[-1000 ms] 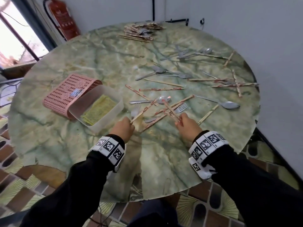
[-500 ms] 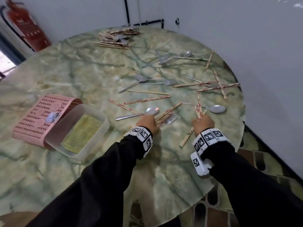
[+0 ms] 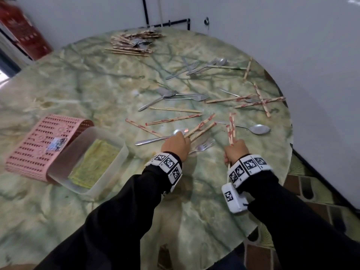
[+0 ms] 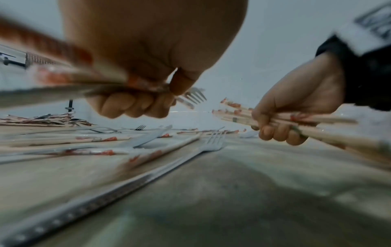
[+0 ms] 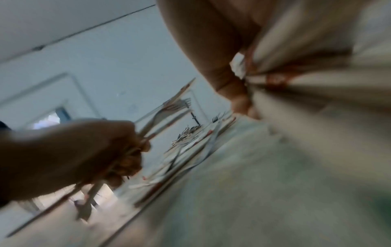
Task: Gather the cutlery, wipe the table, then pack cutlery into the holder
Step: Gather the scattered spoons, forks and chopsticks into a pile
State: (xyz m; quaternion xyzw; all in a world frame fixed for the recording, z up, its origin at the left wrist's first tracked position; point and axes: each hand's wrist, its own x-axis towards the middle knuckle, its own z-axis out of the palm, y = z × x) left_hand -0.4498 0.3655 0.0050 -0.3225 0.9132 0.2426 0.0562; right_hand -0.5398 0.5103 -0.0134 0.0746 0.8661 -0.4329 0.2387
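A round marbled desk (image 3: 81,90) carries scattered cutlery, bare near the body. The left hand (image 3: 176,146) is clenched on a fork and chopsticks (image 3: 202,127), the right hand (image 3: 234,151) on a chopstick bundle (image 3: 231,129) — each likely a running handful, saving trips. A loose fork (image 3: 203,147) lies between them, a spoon (image 3: 259,129) near the right edge. Left, the holder (image 3: 39,141) lies tipped beside a tub (image 3: 116,145) — open room there. A gathered pile (image 3: 134,44) waits at the far rim.
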